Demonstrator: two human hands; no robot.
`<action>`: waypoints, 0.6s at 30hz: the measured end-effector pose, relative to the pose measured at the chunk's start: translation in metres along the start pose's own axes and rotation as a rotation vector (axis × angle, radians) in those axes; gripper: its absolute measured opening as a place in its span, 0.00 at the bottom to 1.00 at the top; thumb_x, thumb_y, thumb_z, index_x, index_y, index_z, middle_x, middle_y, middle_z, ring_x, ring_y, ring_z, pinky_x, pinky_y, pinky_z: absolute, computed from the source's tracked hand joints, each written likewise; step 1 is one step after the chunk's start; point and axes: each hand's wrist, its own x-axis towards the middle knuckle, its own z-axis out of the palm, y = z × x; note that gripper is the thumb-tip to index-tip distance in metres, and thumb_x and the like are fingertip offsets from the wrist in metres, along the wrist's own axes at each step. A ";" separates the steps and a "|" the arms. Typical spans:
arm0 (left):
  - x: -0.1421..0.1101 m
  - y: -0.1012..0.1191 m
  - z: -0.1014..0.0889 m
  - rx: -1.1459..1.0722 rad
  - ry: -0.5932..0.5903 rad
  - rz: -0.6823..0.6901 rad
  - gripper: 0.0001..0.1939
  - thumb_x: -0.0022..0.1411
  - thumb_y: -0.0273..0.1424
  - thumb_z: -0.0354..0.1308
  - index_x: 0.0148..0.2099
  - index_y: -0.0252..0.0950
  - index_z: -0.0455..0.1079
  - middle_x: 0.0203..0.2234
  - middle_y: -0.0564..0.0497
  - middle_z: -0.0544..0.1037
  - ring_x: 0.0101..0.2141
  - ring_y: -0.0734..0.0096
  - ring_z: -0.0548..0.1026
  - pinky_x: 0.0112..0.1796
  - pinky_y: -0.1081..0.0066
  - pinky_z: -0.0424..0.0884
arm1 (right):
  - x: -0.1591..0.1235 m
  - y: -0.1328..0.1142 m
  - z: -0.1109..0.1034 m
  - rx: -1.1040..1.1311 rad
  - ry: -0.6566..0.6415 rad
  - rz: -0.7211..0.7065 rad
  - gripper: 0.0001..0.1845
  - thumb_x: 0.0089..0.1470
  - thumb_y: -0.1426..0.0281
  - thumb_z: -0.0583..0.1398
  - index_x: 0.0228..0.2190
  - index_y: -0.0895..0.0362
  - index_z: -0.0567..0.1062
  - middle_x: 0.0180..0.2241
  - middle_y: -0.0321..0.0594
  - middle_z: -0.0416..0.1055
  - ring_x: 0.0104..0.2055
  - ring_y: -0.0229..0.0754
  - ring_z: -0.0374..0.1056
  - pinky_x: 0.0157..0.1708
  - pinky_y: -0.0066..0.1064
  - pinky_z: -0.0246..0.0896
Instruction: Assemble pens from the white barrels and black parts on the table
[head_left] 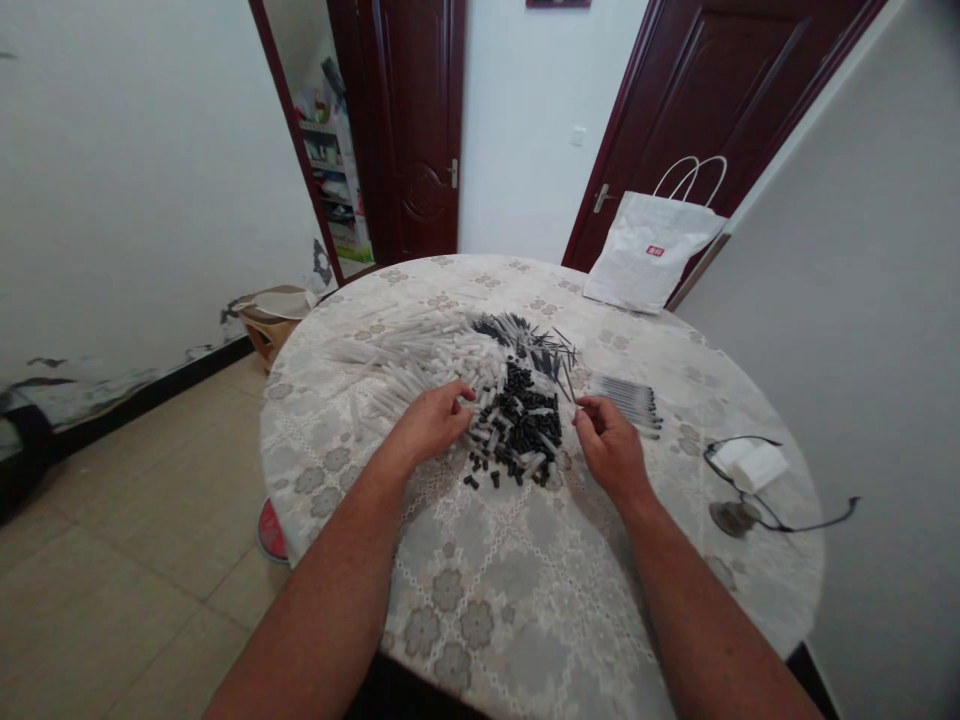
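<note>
Right hand (613,450) has a thin dark rod (568,382) pinched near its end — probably for fine control. Left hand (433,425) is curled beside the black caps (529,422), can't tell if it's gripping anything. Caps sit mid-surface (540,570) — likely so 2 hands reach easily.

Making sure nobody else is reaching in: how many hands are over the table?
2: the left hand beside the black pieces, on their left; the right hand by the row of slim rods. None seems hidden.
</note>
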 end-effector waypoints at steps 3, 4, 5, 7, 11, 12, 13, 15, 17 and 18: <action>-0.005 -0.004 -0.004 -0.047 -0.028 -0.005 0.20 0.63 0.36 0.58 0.55 0.38 0.72 0.27 0.53 0.78 0.28 0.68 0.74 0.31 0.71 0.64 | -0.001 -0.005 -0.001 -0.032 0.007 -0.060 0.15 0.62 0.62 0.57 0.45 0.55 0.77 0.33 0.41 0.79 0.33 0.44 0.74 0.36 0.34 0.65; -0.006 -0.006 -0.007 -0.063 -0.024 -0.011 0.20 0.63 0.37 0.58 0.56 0.38 0.72 0.28 0.53 0.79 0.28 0.67 0.74 0.31 0.71 0.64 | -0.001 -0.006 0.000 -0.039 0.002 -0.078 0.14 0.62 0.62 0.57 0.44 0.55 0.77 0.33 0.41 0.79 0.33 0.44 0.74 0.36 0.34 0.65; -0.008 -0.007 -0.009 -0.079 -0.014 -0.021 0.20 0.64 0.37 0.57 0.56 0.37 0.71 0.28 0.52 0.79 0.29 0.67 0.75 0.32 0.70 0.65 | -0.002 -0.006 0.001 -0.044 -0.007 -0.093 0.14 0.62 0.63 0.57 0.44 0.56 0.77 0.33 0.41 0.79 0.33 0.44 0.74 0.36 0.34 0.65; -0.011 -0.010 -0.016 -0.098 0.026 -0.052 0.19 0.65 0.36 0.55 0.56 0.37 0.72 0.29 0.52 0.80 0.29 0.67 0.75 0.33 0.70 0.66 | -0.003 -0.006 0.003 -0.056 -0.030 -0.116 0.14 0.62 0.63 0.57 0.44 0.56 0.77 0.33 0.41 0.79 0.33 0.45 0.75 0.37 0.34 0.66; -0.021 -0.021 -0.029 -0.072 0.158 -0.149 0.16 0.63 0.31 0.52 0.50 0.36 0.75 0.30 0.51 0.82 0.30 0.67 0.76 0.35 0.69 0.68 | -0.005 -0.006 0.007 -0.068 -0.048 -0.169 0.14 0.62 0.64 0.57 0.45 0.56 0.77 0.34 0.42 0.79 0.33 0.44 0.75 0.37 0.34 0.66; -0.026 -0.025 -0.031 -0.057 0.190 -0.167 0.15 0.63 0.30 0.52 0.48 0.37 0.75 0.31 0.51 0.82 0.30 0.67 0.76 0.36 0.69 0.69 | -0.006 -0.006 0.007 -0.069 -0.047 -0.184 0.14 0.62 0.65 0.57 0.45 0.56 0.77 0.35 0.42 0.79 0.33 0.44 0.75 0.37 0.34 0.67; -0.031 -0.028 -0.032 -0.038 0.217 -0.180 0.14 0.63 0.30 0.52 0.47 0.37 0.76 0.31 0.51 0.82 0.31 0.67 0.77 0.36 0.69 0.69 | -0.006 -0.007 0.007 -0.070 -0.047 -0.197 0.13 0.62 0.65 0.57 0.44 0.56 0.77 0.35 0.42 0.79 0.33 0.44 0.74 0.37 0.34 0.67; -0.045 -0.036 -0.033 0.019 0.262 -0.196 0.13 0.63 0.31 0.52 0.45 0.37 0.77 0.32 0.50 0.82 0.34 0.65 0.78 0.39 0.67 0.70 | -0.006 -0.008 0.007 -0.068 -0.051 -0.220 0.13 0.62 0.65 0.57 0.44 0.56 0.77 0.35 0.42 0.79 0.32 0.44 0.74 0.37 0.34 0.67; -0.059 -0.044 -0.031 0.082 0.303 -0.205 0.12 0.64 0.32 0.53 0.44 0.37 0.77 0.35 0.48 0.82 0.37 0.63 0.78 0.41 0.66 0.70 | -0.006 -0.008 0.007 -0.063 -0.055 -0.249 0.13 0.62 0.65 0.57 0.45 0.56 0.77 0.35 0.42 0.79 0.32 0.43 0.73 0.37 0.34 0.67; -0.067 -0.047 -0.030 0.107 0.331 -0.210 0.13 0.65 0.32 0.53 0.45 0.37 0.77 0.37 0.47 0.82 0.38 0.62 0.78 0.43 0.65 0.70 | -0.006 -0.008 0.008 -0.063 -0.059 -0.268 0.13 0.62 0.65 0.57 0.45 0.56 0.76 0.35 0.42 0.78 0.32 0.44 0.73 0.37 0.34 0.67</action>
